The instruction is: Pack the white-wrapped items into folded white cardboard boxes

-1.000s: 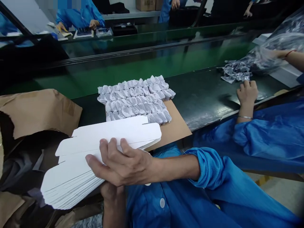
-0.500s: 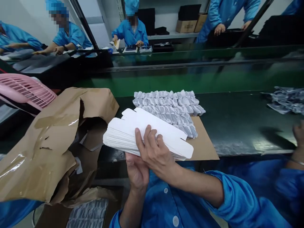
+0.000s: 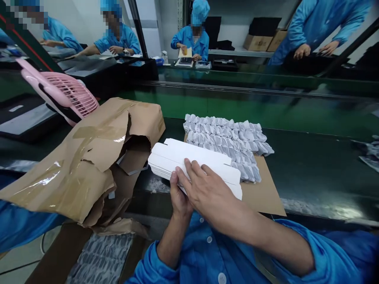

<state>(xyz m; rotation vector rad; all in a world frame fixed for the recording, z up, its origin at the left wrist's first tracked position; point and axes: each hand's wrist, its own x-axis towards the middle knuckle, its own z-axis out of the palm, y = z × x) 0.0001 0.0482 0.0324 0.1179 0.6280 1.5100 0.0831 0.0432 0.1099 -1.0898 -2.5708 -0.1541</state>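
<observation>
A stack of flat white die-cut cards [image 3: 177, 157] is held level just above the near edge of the dark bench. My left hand [image 3: 178, 197] grips the stack from underneath, thumb up against its near edge. My right hand [image 3: 207, 189] lies on top of the stack with fingers curled over it. Just behind the stack, rows of small grey-white wrapped packets [image 3: 231, 138] lie on a brown cardboard sheet [image 3: 266, 193].
A torn brown paper wrapping [image 3: 89, 154] lies open at the left, with a pink fan [image 3: 62, 92] behind it. A green conveyor belt [image 3: 266, 110] runs across the back. Several people in blue coats work beyond it. Shiny packets [image 3: 370, 152] lie at the far right.
The view swung left and up. The card stack has been squared up from a fanned spread and brought in front of me over the bench edge, both hands still on it.
</observation>
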